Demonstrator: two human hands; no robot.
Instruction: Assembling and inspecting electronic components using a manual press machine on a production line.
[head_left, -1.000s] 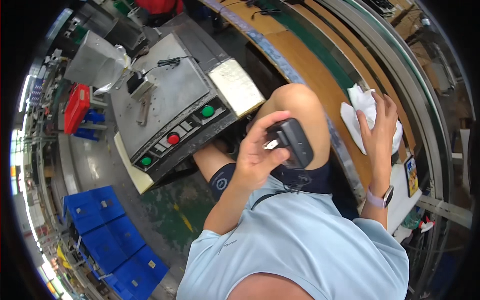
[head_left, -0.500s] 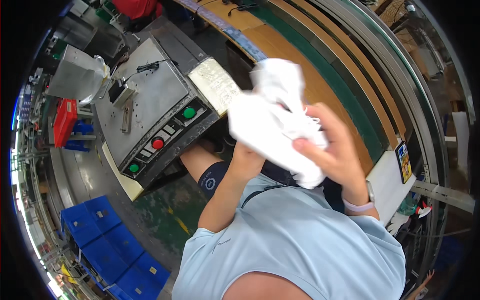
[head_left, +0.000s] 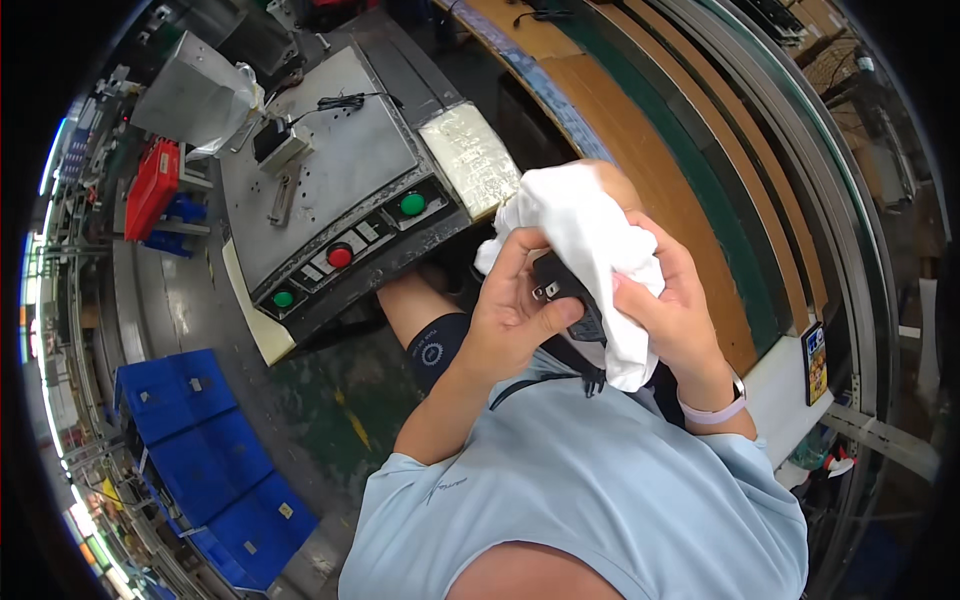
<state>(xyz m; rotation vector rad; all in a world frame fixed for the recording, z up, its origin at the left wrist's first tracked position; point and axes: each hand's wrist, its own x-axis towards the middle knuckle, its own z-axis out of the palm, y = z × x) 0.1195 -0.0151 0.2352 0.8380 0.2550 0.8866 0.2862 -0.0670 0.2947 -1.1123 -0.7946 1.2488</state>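
My left hand (head_left: 508,312) is closed around a black power adapter (head_left: 553,272), thumb across its near side. Two metal plug prongs show on the adapter's face. A white cloth (head_left: 580,215) drapes over the adapter's far and right sides, and part of it bunches beyond my left fingers. With thumb and fingers my right hand (head_left: 672,305) pinches the cloth at its right side. Below the cloth, a short dark end (head_left: 595,382), perhaps cable, pokes out near my waist. The cloth hides the rest of the adapter.
To the left stands a grey metal machine (head_left: 330,150) with green and red buttons, a small black device (head_left: 270,138) and a dark cable on top. Blue bins (head_left: 210,450) sit at lower left. A conveyor with a green belt (head_left: 690,220) runs along the right.
The cloth has turned and been drawn aside, so the adapter now shows in my left hand. My left hand has come up from beneath the cloth; the right still grips it.
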